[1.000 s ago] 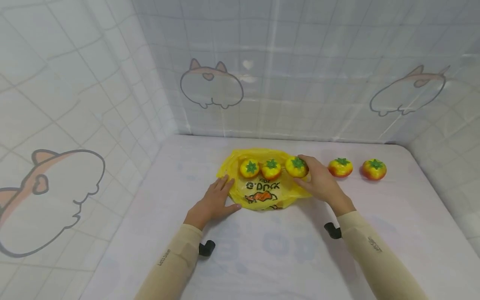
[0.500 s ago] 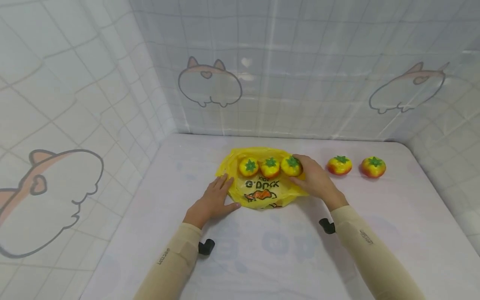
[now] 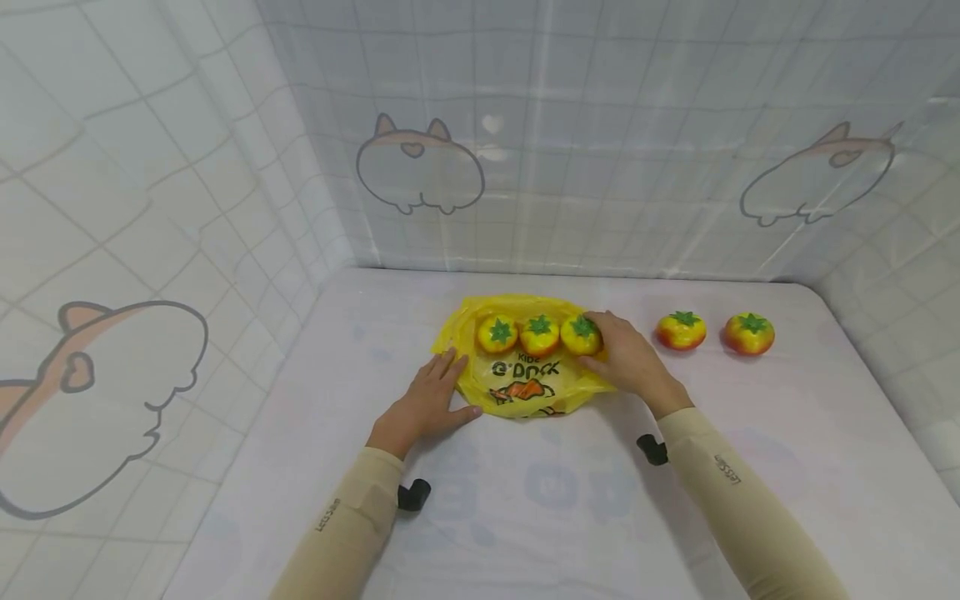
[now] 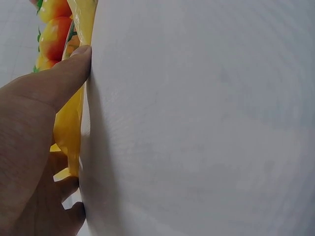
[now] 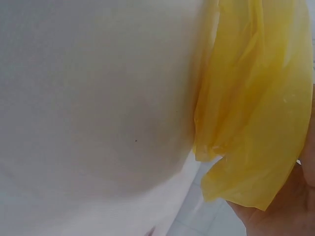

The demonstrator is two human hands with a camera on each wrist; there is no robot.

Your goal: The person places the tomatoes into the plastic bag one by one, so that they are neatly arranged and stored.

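Observation:
A yellow plastic bag (image 3: 517, 392) with printed lettering lies spread on the table. Three yellow-red tomatoes with green leafy tops sit in a row on it: a left tomato (image 3: 498, 334), a middle tomato (image 3: 540, 335) and a right tomato (image 3: 577, 336). My right hand (image 3: 630, 358) holds the right tomato between thumb and fingers, at the bag's right edge. With fingers spread, my left hand (image 3: 427, 398) rests at the bag's left edge. In the left wrist view the thumb (image 4: 69, 73) touches the bag. Loose yellow plastic (image 5: 256, 108) hides most of the right hand in its wrist view.
Two more tomatoes stand to the right of the bag, a nearer tomato (image 3: 681, 331) and a farther tomato (image 3: 748, 334). A white cloth covers the table (image 3: 525, 517). Tile-patterned curtains (image 3: 600, 192) with cartoon animals rise behind and at both sides.
My right hand has moved slightly left with the right tomato, bringing it close to the middle one. The left hand has stayed in place.

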